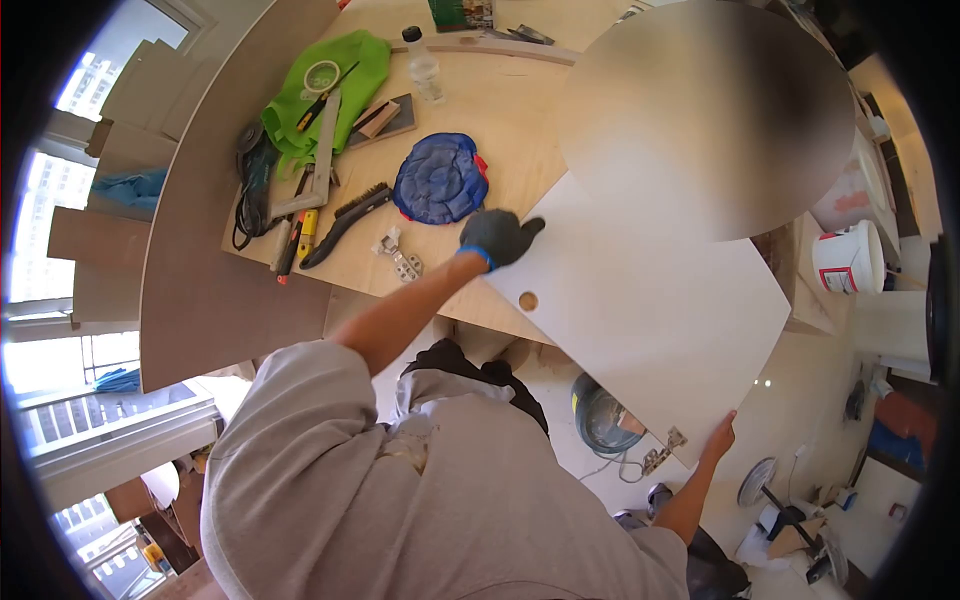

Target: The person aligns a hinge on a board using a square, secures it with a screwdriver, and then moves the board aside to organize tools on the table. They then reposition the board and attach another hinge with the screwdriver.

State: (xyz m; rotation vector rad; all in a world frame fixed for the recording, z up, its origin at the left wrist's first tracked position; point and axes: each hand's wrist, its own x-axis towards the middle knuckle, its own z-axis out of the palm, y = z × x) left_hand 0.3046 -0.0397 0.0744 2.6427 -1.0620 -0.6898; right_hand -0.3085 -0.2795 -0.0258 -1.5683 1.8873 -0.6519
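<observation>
A white cabinet door panel [660,310] lies slanted, partly over the wooden workbench, its lower end jutting past the front edge. My left hand [495,238], in a dark glove, closes over the panel's left edge with the thumb along its face; its other fingers are mostly hidden. Below it, a round hinge hole [528,300] shows in the panel. My bare right hand [718,440] grips the panel's lower right edge. Near the bottom corner, a metal hinge [663,452] is attached. Another loose hinge [398,255] lies on the bench, left of my gloved hand.
On the bench [510,110] are a blue padded pouch [441,179], a brush [347,222], a yellow-handled tool [308,233], a green bag [345,75] and a bottle [423,67]. A white bucket [850,258] stands right. A round dark object [605,415] lies on the floor. A blurred patch hides the upper right.
</observation>
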